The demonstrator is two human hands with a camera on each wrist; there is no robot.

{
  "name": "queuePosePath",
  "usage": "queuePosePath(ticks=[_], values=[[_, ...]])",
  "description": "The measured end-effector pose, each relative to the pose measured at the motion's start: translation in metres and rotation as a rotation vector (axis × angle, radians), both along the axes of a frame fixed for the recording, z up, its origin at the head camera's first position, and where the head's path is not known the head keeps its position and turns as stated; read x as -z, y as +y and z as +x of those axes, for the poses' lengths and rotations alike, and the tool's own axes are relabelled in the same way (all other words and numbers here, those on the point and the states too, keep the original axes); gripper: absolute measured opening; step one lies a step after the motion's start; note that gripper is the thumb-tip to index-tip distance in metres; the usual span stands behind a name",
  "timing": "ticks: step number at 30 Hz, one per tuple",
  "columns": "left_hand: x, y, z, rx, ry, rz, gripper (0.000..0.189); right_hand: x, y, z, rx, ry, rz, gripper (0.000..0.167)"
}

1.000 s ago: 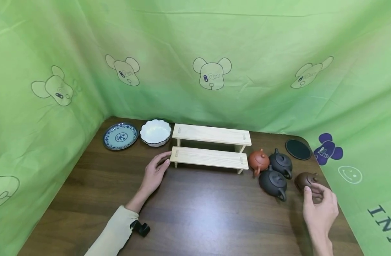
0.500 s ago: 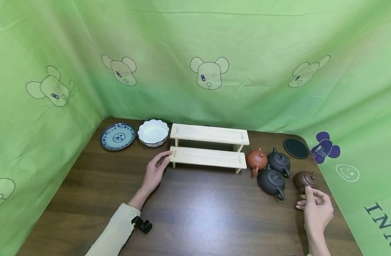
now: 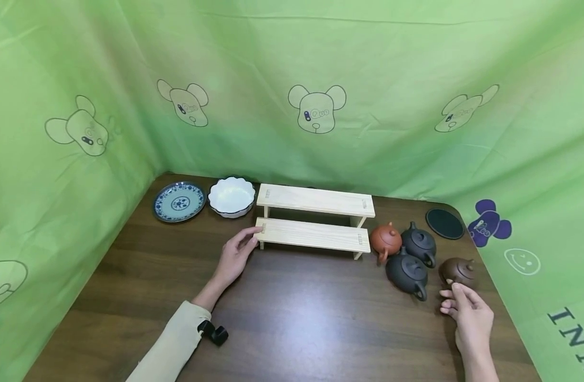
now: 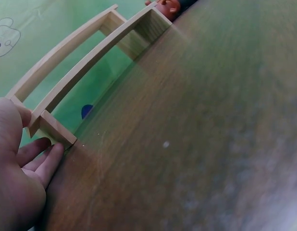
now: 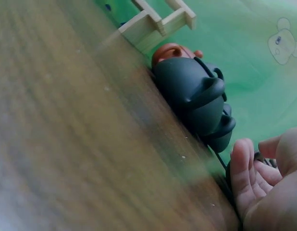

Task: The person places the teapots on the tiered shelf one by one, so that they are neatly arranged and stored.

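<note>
My left hand (image 3: pixel 234 257) is at the left end of the front wooden shelf (image 3: pixel 315 235). In the left wrist view, its thumb is at the board's corner and its fingers curl in beside the short leg (image 4: pixel 58 129). My right hand (image 3: pixel 470 315) pinches the near side of a dark brown teapot (image 3: pixel 459 269), around its handle. The right wrist view mostly hides that pot behind my fingers (image 5: pixel 241 166). Left of it, two black teapots (image 3: pixel 407 273) and a reddish clay teapot (image 3: pixel 386 240) stand close together beside the shelf.
Behind the front shelf stands a second, taller wooden shelf (image 3: pixel 315 199). A white scalloped bowl (image 3: pixel 232 196) and a blue patterned plate (image 3: pixel 179 201) sit at the back left. A dark oval mat (image 3: pixel 444 223) lies back right. Green cloth (image 3: pixel 320 63) hangs around the brown table (image 3: pixel 296 318).
My right hand has shifted from the brown teapot's right side to its near side, with the fingers closing at the handle. The left hand has edged slightly further onto the shelf's end.
</note>
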State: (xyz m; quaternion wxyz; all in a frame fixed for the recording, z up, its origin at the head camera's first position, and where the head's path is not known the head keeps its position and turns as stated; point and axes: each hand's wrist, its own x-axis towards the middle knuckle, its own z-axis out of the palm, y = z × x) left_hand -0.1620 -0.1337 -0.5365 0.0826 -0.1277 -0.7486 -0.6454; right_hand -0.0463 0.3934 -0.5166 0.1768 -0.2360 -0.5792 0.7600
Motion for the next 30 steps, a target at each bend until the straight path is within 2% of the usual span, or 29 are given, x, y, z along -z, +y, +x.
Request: queuePosePath(ticks=[4, 6, 8, 12, 15, 18, 25, 30], values=[[-0.005, 0.002, 0.0, 0.006, -0.119, 0.057, 0.031, 0.0, 0.006, 0.003, -0.122, 0.075, -0.13, 0.028], [-0.007, 0.003, -0.001, 0.006, -0.17, 0.095, 0.031, 0.0, 0.007, 0.003, -0.141, 0.1, -0.182, 0.029], [-0.008, 0.004, -0.002, 0.009, -0.198, 0.128, 0.032, -0.002, 0.006, 0.002, -0.108, 0.12, -0.22, 0.029], [-0.008, 0.005, -0.003, 0.012, -0.214, 0.15, 0.032, -0.006, 0.002, 0.0, 0.05, 0.123, -0.272, 0.026], [-0.008, 0.004, -0.002, 0.012, -0.223, 0.164, 0.032, -0.008, -0.001, -0.002, 0.162, 0.109, -0.288, 0.023], [-0.009, 0.004, -0.003, 0.013, -0.232, 0.179, 0.033, -0.009, -0.003, -0.005, 0.235, 0.083, -0.28, 0.02], [-0.009, 0.004, -0.001, 0.013, -0.235, 0.17, 0.033, -0.007, -0.005, -0.004, 0.268, 0.068, -0.207, 0.013], [-0.01, 0.005, -0.001, 0.012, -0.239, 0.181, 0.033, -0.009, -0.007, -0.002, 0.286, 0.174, -0.171, 0.009]])
